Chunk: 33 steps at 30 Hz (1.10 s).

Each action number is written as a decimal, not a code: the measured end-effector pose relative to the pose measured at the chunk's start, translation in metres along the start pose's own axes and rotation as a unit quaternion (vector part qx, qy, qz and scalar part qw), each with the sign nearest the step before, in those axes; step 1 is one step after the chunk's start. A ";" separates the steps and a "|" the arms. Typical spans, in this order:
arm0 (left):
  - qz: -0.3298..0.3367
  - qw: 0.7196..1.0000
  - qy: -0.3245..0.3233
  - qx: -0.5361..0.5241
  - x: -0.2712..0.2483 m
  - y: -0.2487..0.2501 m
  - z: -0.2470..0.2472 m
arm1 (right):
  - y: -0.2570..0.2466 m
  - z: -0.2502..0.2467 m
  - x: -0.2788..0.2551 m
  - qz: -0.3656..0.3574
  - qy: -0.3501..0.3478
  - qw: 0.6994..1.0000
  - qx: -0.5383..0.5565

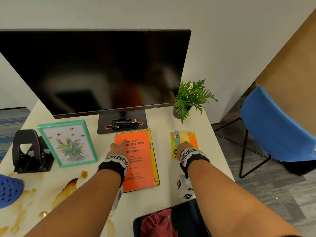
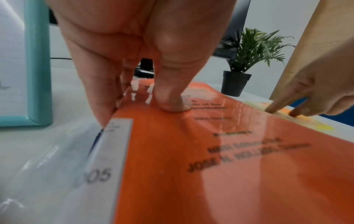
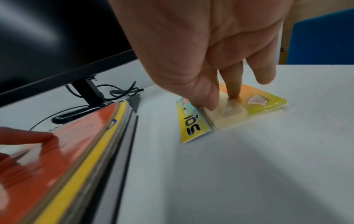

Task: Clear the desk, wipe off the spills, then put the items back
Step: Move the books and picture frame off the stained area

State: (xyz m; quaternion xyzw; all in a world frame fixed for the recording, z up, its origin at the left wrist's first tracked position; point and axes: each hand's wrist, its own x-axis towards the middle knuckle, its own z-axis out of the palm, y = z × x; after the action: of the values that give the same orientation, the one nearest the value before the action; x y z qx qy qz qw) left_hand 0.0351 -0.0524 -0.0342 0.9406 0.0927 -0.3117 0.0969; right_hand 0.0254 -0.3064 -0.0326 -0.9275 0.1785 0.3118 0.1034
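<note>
The left hand (image 1: pixel 118 147) grasps the left long edge of the orange plastic-covered booklet (image 1: pixel 136 161), thumb on the cover, fingers at the edge; the booklet lies flat on the white worktop (image 1: pixel 171 182), long axis running away from the person. The right hand (image 1: pixel 183 147) presses straight fingertips onto the yellow sticky-note pack (image 1: pixel 186 137) just right of the booklet, grasping nothing. The brown spill (image 1: pixel 68 187) lies to the left, near the teal picture frame (image 1: pixel 66 142).

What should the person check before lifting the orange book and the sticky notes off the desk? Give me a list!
1. Left hand has the orange book: ok, thumb on the cover, fingers at its left edge.
2. Right hand has the sticky notes: not ok, fingertips only press on the pack.
3. Nothing lies on the book: ok.
4. Book clear of the brown spill: ok.
5. Underside of the book dry: cannot tell.
</note>
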 end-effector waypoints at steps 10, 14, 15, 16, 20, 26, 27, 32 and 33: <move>0.005 1.000 0.018 0.010 -0.001 -0.001 0.001 | 0.044 -0.025 -0.014 0.046 -0.003 0.999 -0.026; 0.004 1.000 0.015 0.009 -0.002 -0.002 0.002 | 0.057 -0.036 -0.020 0.048 0.016 0.998 -0.045; 0.004 1.000 0.014 0.007 -0.002 -0.002 0.002 | 0.061 -0.038 -0.023 0.052 0.020 0.997 -0.050; 0.004 1.000 0.013 0.006 -0.002 -0.002 0.002 | 0.063 -0.040 -0.024 0.056 0.024 0.997 -0.055; 0.005 1.000 0.009 0.001 -0.002 -0.005 0.001 | 0.065 -0.044 -0.027 0.065 0.024 0.995 -0.070; 0.010 0.999 0.012 -0.029 -0.007 -0.010 -0.003 | 0.035 -0.031 -0.012 0.065 -0.025 0.994 -0.082; 0.014 0.999 0.016 -0.036 -0.008 -0.011 -0.003 | 0.027 -0.027 -0.008 0.044 -0.025 0.995 -0.083; 0.010 0.998 0.041 -0.047 -0.017 -0.014 -0.001 | -0.040 -0.005 -0.001 -0.086 -0.038 0.995 -0.033; 0.005 0.998 0.051 -0.044 -0.019 -0.015 -0.001 | -0.053 0.000 -0.004 -0.098 -0.049 0.994 -0.013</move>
State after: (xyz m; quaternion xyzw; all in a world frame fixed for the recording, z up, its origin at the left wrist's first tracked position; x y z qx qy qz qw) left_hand 0.0169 -0.0403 -0.0238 0.9505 0.1062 -0.2586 0.1354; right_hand 0.0437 -0.2570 -0.0262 -0.9256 0.0771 0.3471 0.1298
